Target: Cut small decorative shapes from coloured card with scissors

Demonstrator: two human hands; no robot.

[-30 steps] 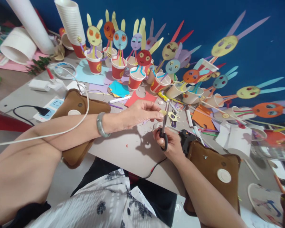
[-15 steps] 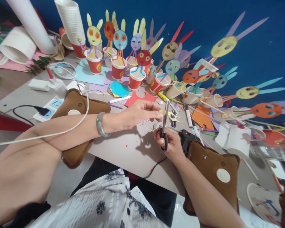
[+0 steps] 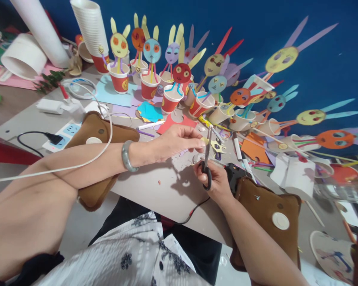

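My right hand (image 3: 213,178) grips black-handled scissors (image 3: 208,159), fingers in the loops and blades pointing up and away from me. Just left of the blades, my left hand (image 3: 177,143) is closed in a pinch, with a bit of yellow paper (image 3: 204,140) showing at its fingertips. The blades cross close to that paper; whether they touch it I cannot tell. Behind them lies a cut yellow paper scrap (image 3: 219,147) on the table.
Paper cups with paper rabbit figures, such as a red one (image 3: 172,99), line the back. Brown cushions (image 3: 267,222) lie at both sides. A white cable (image 3: 86,161) crosses my left forearm. Markers (image 3: 236,145), red paper (image 3: 179,121) and a power strip (image 3: 62,136) also lie here.
The view has shifted very slightly. Both hands and the scissors hold nearly the same pose as before.
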